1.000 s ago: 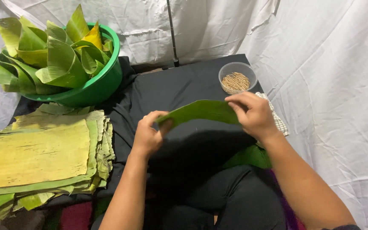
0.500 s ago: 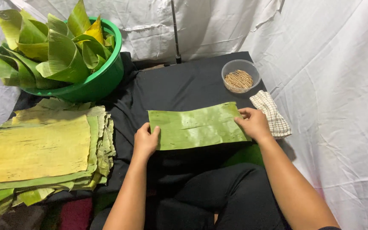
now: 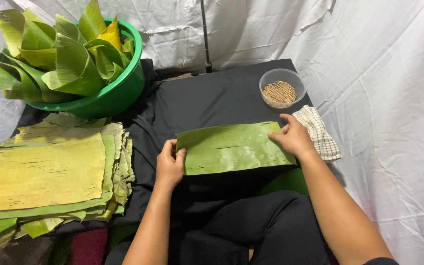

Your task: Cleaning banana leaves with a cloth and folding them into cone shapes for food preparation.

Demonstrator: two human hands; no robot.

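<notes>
A green rectangular banana leaf piece (image 3: pixel 231 147) lies flat on the black cloth (image 3: pixel 207 100) in front of me. My left hand (image 3: pixel 170 164) grips its left edge, fingers curled over the leaf. My right hand (image 3: pixel 294 137) rests on its right end, fingers pressing the leaf down. Both forearms reach out over my black-clad lap.
A green basin (image 3: pixel 121 93) with several folded leaf cones stands at the back left. A stack of flat yellow-green leaf sheets (image 3: pixel 50 172) lies at the left. A clear bowl of small wooden sticks (image 3: pixel 281 88) and a checked cloth (image 3: pixel 317 132) sit at the right. White sheeting surrounds.
One second ago the leaf was held up and curved between both hands. It has since been laid down flat on the black cloth, with both hands lowered onto its ends.
</notes>
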